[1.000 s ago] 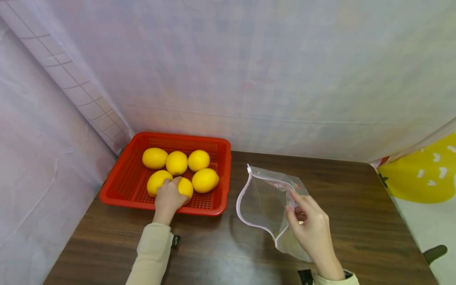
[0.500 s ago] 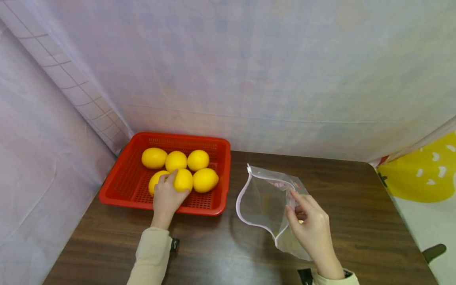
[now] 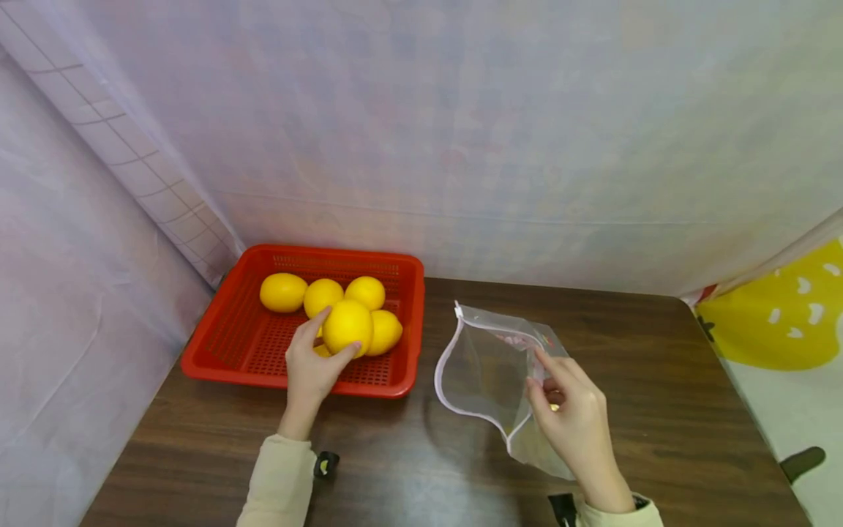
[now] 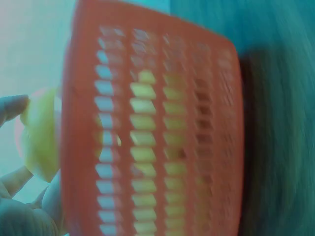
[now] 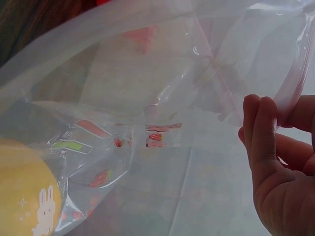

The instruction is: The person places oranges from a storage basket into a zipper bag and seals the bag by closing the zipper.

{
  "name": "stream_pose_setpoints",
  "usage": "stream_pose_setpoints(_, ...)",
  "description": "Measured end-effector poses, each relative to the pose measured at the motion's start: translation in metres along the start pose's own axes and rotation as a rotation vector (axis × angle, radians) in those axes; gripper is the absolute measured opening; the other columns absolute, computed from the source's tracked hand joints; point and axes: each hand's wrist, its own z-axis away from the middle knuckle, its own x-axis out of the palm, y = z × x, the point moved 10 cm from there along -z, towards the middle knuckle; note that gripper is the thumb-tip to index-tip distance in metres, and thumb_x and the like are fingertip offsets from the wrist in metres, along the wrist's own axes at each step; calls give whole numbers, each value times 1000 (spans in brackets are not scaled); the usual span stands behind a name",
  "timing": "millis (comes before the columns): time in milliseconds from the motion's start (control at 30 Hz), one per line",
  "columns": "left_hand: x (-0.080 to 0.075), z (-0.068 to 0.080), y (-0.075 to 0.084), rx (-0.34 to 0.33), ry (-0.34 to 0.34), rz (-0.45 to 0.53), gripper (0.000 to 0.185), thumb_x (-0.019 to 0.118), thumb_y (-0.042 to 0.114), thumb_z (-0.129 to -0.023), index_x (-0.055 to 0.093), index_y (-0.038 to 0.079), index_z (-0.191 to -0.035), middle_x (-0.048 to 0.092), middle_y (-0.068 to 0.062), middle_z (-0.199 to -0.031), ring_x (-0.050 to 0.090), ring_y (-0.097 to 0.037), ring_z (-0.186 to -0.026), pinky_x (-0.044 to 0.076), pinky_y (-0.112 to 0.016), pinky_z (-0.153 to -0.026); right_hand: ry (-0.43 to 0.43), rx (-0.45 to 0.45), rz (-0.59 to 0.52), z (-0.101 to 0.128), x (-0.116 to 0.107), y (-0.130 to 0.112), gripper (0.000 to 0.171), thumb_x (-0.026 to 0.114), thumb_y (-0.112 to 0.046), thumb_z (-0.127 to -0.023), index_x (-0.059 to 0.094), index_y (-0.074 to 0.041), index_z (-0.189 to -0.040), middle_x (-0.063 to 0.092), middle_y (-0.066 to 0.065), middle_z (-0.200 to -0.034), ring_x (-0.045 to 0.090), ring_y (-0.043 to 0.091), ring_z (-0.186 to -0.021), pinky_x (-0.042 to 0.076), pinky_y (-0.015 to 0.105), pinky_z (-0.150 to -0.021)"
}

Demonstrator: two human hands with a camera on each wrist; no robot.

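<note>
My left hand (image 3: 312, 368) grips a lemon (image 3: 347, 327) between thumb and fingers, raised above the red basket (image 3: 204, 348). In the left wrist view that lemon (image 4: 42, 135) shows beyond the basket's slotted wall (image 4: 189, 118), which is blurred. Several other lemons lie in the basket, one of them mostly hidden behind the left hand. My right hand (image 3: 576, 421) pinches the rim of a clear zip bag (image 3: 484, 373), whose mouth gapes toward the basket. Through the printed plastic in the right wrist view, a yellow lemon (image 5: 24, 189) appears inside the bag, low at the left.
Both hands work over a dark wooden table (image 3: 395, 468). A pale curtain (image 3: 461, 146) hangs along the table's back edge, and another sheet (image 3: 79, 307) stands at the left. Off the right edge is a yellow printed shape (image 3: 784, 315).
My left hand has lifted the lemon from the basket floor, up and slightly to the right. The right hand and the bag have barely moved.
</note>
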Motion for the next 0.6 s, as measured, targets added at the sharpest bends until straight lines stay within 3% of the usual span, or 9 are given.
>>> stream_pose_setpoints(133, 10, 8, 20, 12, -51, 95, 65, 82, 18, -62, 57, 6, -121, 59, -15, -112, 52, -24, -94, 47, -42, -75, 5, 0, -9, -1, 0, 0, 40, 66, 19, -61, 63, 12, -100, 60, 11, -77, 55, 3, -58, 46, 8, -52)
stream_pose_setpoints(300, 31, 20, 48, 22, -167, 171, 63, 81, 18, -64, 57, 11, -122, 59, -12, -113, 53, -22, -81, 46, -39, -72, 4, 0, -14, -1, 0, -1, 41, 66, 20, -61, 63, 13, -101, 60, 12, -77, 56, 4, -58, 46, 8, -52)
stream_pose_setpoints(600, 66, 44, 84, 82, -321, 261, 62, 80, 20, -66, 57, 11, -123, 57, -9, -120, 55, -22, -95, 49, -37, -78, -2, 6, -11, -1, 0, -1, 41, 67, 20, -61, 62, 14, -101, 59, 13, -78, 55, 2, -57, 45, 8, -51)
